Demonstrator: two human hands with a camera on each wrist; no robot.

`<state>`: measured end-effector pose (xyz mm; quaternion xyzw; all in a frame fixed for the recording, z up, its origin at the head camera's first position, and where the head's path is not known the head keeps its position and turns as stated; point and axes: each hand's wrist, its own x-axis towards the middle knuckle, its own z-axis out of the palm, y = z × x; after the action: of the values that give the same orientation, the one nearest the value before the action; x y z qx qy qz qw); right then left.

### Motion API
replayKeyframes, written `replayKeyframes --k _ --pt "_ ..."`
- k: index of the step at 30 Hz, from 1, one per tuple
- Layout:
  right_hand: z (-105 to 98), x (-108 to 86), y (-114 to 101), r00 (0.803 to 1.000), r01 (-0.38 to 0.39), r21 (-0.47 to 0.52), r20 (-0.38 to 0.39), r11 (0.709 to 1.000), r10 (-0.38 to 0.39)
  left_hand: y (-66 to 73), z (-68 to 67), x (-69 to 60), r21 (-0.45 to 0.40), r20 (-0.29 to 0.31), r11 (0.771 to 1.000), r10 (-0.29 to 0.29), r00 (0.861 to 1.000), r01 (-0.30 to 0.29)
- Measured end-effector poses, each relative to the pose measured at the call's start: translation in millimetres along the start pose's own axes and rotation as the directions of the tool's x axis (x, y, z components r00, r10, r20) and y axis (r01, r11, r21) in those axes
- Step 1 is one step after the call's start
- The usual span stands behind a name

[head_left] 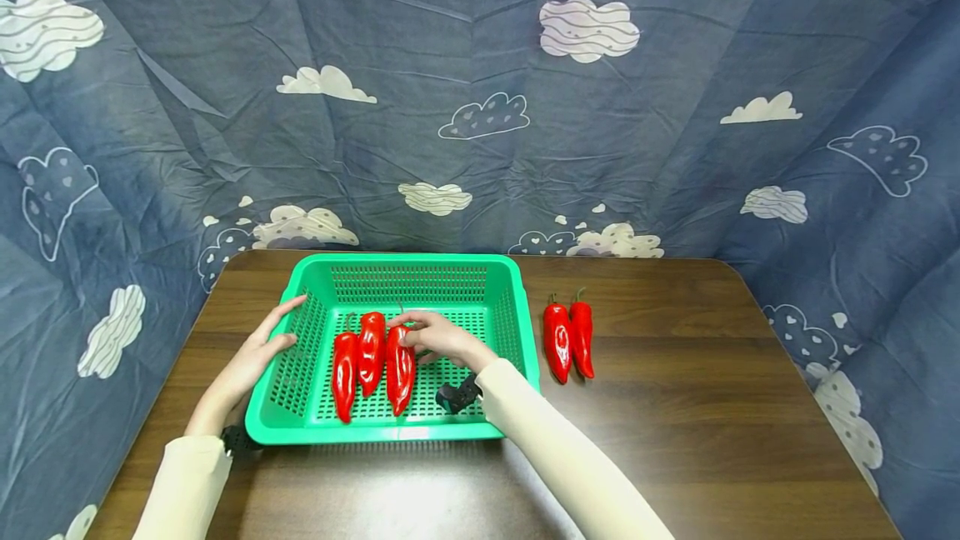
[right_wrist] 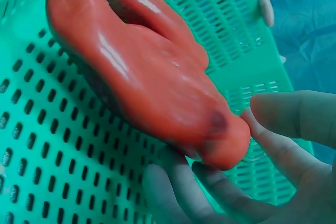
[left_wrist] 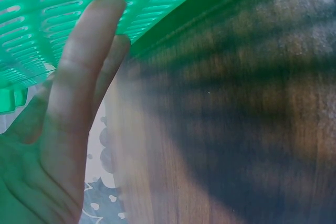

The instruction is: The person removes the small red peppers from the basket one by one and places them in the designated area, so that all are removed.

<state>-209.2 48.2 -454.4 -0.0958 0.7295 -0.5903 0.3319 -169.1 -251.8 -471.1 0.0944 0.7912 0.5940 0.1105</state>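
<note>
Right hand [head_left: 442, 338] curved about the far end of the rightmost red pepper [head_left: 401, 382] in the green basket [head_left: 397, 435]; firm grip or not, couldn't tell. Left hand [head_left: 251, 361], fingers spread, stood at the basket's left side. Judged best: settle pepper flat, loosen fingers evenly.

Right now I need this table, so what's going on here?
A person's right hand is curled loosely round the stem end of a red pepper in a green basket, beside two others. The left hand is at the basket's left side. Two more peppers lie on the table to the right.
</note>
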Motion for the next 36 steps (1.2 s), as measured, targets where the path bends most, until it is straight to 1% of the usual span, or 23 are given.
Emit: replayKeyframes --k 8,13,21,24,30,36 --pt "-9.3 -2.6 -7.1 0.999 0.041 0.048 -0.028 0.998 -0.040 -0.7 0.1 0.4 -0.013 0.001 1.000 -0.003 1.000 0.003" --pt "-13.9 -4.7 -9.6 0.995 0.080 0.082 -0.062 0.993 -0.075 -1.1 -0.7 0.7 0.003 0.001 1.000 0.002 1.000 -0.002" --pt "-20.4 -11.1 -12.8 0.990 0.111 0.133 -0.107 0.985 -0.097 -1.9 -0.5 1.1 0.018 -0.002 1.000 0.014 1.000 -0.014" --pt "-21.9 -13.7 -14.6 0.987 0.126 0.143 -0.116 0.982 -0.110 -2.1 0.3 0.9 0.024 -0.003 0.999 0.022 1.000 -0.021" --pt "-25.5 -18.6 -18.1 0.983 0.151 0.154 -0.126 0.976 -0.133 -2.2 1.2 0.7 -0.001 0.000 1.000 0.012 1.000 -0.012" --pt "-30.6 -23.2 -21.2 0.980 0.174 0.167 -0.131 0.970 -0.153 -2.5 1.2 0.8 0.013 -0.005 0.999 0.034 0.999 -0.034"
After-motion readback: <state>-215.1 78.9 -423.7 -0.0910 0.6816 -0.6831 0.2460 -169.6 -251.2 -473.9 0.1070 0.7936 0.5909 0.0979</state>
